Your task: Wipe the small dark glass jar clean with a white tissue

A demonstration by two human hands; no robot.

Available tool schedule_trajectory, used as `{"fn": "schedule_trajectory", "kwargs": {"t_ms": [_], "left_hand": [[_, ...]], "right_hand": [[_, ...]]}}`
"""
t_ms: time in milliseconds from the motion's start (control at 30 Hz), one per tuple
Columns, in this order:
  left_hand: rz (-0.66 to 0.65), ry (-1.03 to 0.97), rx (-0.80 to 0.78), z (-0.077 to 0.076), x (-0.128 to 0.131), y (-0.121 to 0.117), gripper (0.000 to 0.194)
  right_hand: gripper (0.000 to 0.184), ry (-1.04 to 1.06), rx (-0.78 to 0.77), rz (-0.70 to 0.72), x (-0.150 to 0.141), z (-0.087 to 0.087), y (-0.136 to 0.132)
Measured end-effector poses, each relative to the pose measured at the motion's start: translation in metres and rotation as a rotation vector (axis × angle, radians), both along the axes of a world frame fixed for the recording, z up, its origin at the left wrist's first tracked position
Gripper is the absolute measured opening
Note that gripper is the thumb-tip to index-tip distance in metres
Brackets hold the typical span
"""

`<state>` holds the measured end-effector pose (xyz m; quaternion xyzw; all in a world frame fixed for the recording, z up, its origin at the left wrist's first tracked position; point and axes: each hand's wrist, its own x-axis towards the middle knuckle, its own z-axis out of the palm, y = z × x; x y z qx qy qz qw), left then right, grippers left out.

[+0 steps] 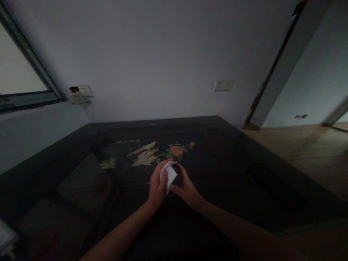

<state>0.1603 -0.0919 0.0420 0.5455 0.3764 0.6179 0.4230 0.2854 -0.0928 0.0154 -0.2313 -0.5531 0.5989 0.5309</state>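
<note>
My left hand (157,183) is closed around a small folded piece of white paper (170,174), with its thumb pressed over the near side. Whether the paper is plain or tissue I cannot tell. My right hand (187,186) curves in from the other side, its fingertips at the paper's upper edge and its thumb at the lower edge. Inside the right hand's curve it is too dark to make out anything else. Both hands are above a dark glossy tabletop (217,159), just in front of its picture of a bird and flowers (176,150).
A long dark object (274,185) lies at the tabletop's right side. Something white (7,233) juts in at the lower left. Wall sockets (223,85) and an adapter (78,97) are on the wall behind. A window (21,65) is at left, wooden floor (304,141) at right.
</note>
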Motion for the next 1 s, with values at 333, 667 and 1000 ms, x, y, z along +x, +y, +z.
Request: {"fn": "schedule_trajectory", "kwargs": {"t_ms": [333, 667, 1000], "left_hand": [[-0.015, -0.534, -0.515, -0.005, 0.005, 0.017, 0.03], [0.115, 0.173, 0.092, -0.014, 0.006, -0.002, 0.042], [0.016, 0.377, 0.301, -0.009, -0.002, 0.005, 0.039]], "right_hand": [[0.078, 0.029, -0.112, 0.052, -0.001, 0.0, -0.002], [0.048, 0.041, -0.116, -0.108, -0.001, 0.001, 0.001], [0.039, 0.078, -0.286, -0.049, -0.006, -0.004, -0.001]]}}
